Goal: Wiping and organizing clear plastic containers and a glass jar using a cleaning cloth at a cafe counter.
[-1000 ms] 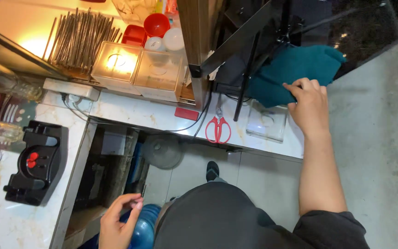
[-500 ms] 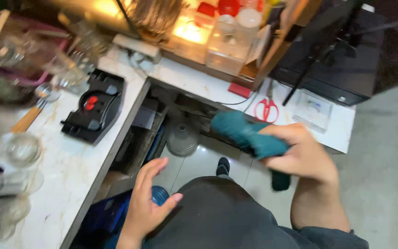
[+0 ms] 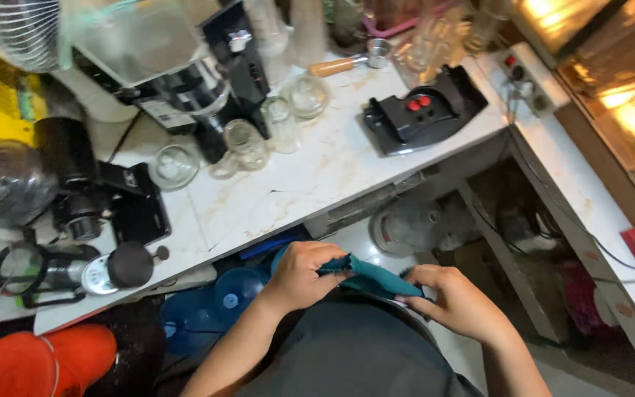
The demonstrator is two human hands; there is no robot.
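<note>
Both forearms come up from six o'clock and meet in front of the belly. The left hand (image 3: 299,276) sits at about seven o'clock, fingers curled shut and knuckles up. The right hand (image 3: 453,301) lies toward five o'clock, fingers bent in a pinch pointing at nine o'clock.

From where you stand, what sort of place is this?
Probably a small coffee or drinks counter: a coffee grinder, a portafilter and glass cups crowd the marble worktop, while both hands hold a teal cloth.
</note>
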